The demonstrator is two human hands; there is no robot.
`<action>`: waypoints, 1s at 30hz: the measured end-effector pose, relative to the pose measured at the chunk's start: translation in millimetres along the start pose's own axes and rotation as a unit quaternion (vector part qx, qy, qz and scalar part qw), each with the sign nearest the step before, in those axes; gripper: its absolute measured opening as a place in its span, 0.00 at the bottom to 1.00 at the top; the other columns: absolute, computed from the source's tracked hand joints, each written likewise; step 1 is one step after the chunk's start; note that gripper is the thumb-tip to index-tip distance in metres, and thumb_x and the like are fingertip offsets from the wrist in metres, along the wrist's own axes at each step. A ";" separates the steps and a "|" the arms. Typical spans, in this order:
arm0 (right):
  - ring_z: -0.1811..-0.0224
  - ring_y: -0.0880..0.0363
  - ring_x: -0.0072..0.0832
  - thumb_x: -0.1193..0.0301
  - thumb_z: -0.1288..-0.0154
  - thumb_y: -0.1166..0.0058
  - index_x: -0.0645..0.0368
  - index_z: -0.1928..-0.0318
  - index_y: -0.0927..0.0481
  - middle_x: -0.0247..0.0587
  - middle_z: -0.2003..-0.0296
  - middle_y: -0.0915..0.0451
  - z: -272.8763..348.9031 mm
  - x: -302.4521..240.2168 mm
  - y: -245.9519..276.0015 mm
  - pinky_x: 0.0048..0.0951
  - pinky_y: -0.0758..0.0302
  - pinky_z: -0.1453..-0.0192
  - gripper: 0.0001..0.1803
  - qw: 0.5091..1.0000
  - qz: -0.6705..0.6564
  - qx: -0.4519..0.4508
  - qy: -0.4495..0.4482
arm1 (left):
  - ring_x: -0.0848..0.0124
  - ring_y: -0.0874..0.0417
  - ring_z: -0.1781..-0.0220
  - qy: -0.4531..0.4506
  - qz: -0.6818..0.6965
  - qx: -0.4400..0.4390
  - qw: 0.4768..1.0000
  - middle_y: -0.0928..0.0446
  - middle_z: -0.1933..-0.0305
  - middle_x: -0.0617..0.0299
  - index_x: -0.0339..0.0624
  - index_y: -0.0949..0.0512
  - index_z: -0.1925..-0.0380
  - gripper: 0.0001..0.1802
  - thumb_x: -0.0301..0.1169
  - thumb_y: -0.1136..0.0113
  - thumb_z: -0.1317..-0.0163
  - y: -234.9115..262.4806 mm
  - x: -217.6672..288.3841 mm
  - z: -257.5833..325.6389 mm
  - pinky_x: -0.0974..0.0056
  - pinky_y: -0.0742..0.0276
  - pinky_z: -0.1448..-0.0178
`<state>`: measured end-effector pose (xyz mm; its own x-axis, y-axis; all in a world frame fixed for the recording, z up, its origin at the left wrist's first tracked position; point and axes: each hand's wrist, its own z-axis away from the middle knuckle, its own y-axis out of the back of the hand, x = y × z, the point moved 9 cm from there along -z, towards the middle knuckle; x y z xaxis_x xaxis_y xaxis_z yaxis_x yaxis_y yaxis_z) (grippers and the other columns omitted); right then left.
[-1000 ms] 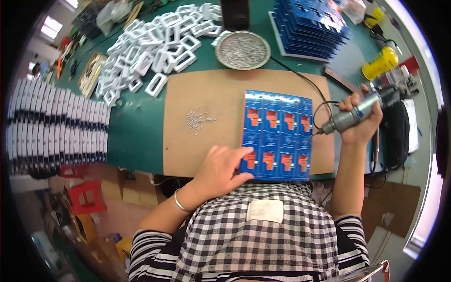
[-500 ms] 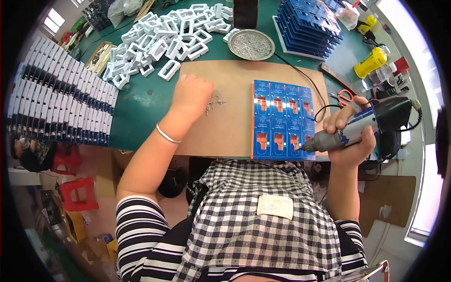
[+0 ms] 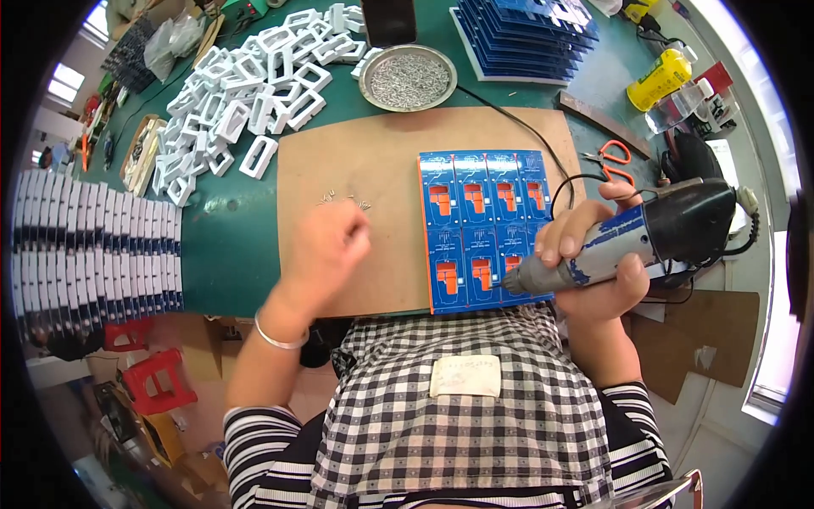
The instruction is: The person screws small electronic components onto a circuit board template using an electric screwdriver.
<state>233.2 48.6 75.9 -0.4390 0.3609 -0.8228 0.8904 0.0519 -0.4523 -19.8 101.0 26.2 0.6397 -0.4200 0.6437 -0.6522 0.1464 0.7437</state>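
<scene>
The power screwdriver (image 3: 632, 242) lies crosswise in the right hand (image 3: 593, 254), whose fingers are wrapped tight round its blue-and-grey barrel; its tip sits at the lower right edge of the blue panel (image 3: 483, 229). That panel is a flat rectangle divided into eight cells, each with an orange block, and it lies on the right part of a brown board (image 3: 373, 153). The left hand (image 3: 326, 250) hovers over the middle of the board with its fingers curled in; I cannot tell whether it holds anything. Just beyond its fingertips a few small screws (image 3: 343, 201) lie loose on the board.

The board rests on a green surface (image 3: 229, 246). Above it stands a round metal dish of screws (image 3: 408, 78), and to the right of the dish a fanned stack of blue panels (image 3: 530, 34). White plastic frames (image 3: 246, 93) lie heaped at the upper left, and rows of black-and-white parts (image 3: 93, 254) line the left side. To the right of the board lie orange-handled scissors (image 3: 615, 161) and, farther back, a yellow bottle (image 3: 659, 79). A white rectangular label (image 3: 465, 376) sits on the person's checked top.
</scene>
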 end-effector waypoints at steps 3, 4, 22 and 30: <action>0.73 0.22 0.36 0.51 0.48 0.41 0.60 0.44 0.40 0.43 0.75 0.25 0.0 14.5 6.7 0.38 0.23 0.63 0.38 0.997 -0.065 0.006 -0.052 | 0.61 0.23 0.71 -0.084 0.060 0.024 0.994 0.23 0.74 0.58 0.40 0.26 0.75 0.05 0.20 0.40 0.52 -21.1 31.2 19.1 0.62 0.27 0.66; 0.73 0.22 0.36 0.51 0.47 0.40 0.59 0.44 0.40 0.44 0.75 0.25 0.2 14.6 4.1 0.38 0.23 0.63 0.38 0.996 -0.075 -0.011 -0.045 | 0.62 0.23 0.71 -0.064 0.103 0.007 0.993 0.23 0.73 0.58 0.40 0.24 0.74 0.06 0.20 0.39 0.52 -28.4 34.0 21.0 0.62 0.27 0.66; 0.69 0.21 0.35 0.49 0.43 0.38 0.54 0.39 0.39 0.40 0.72 0.23 -0.7 3.4 -10.5 0.37 0.24 0.59 0.38 0.996 0.022 -0.025 -0.081 | 0.62 0.23 0.66 -0.095 0.037 -0.057 0.993 0.22 0.70 0.61 0.42 0.22 0.69 0.08 0.23 0.34 0.50 -52.9 48.4 9.4 0.60 0.29 0.58; 0.63 0.21 0.37 0.59 0.43 0.36 0.57 0.39 0.42 0.45 0.67 0.23 -9.3 5.6 -44.2 0.40 0.25 0.53 0.38 0.988 0.012 -0.155 -0.009 | 0.64 0.25 0.64 -0.146 -0.018 -0.061 0.987 0.24 0.68 0.64 0.45 0.24 0.67 0.11 0.26 0.34 0.51 -52.7 55.2 7.5 0.59 0.32 0.55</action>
<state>192.6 57.0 94.5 -0.4176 0.3487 -0.8390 0.8931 0.3278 -0.3082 46.8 63.4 21.2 0.5055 -0.6650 0.5498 -0.5659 0.2254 0.7930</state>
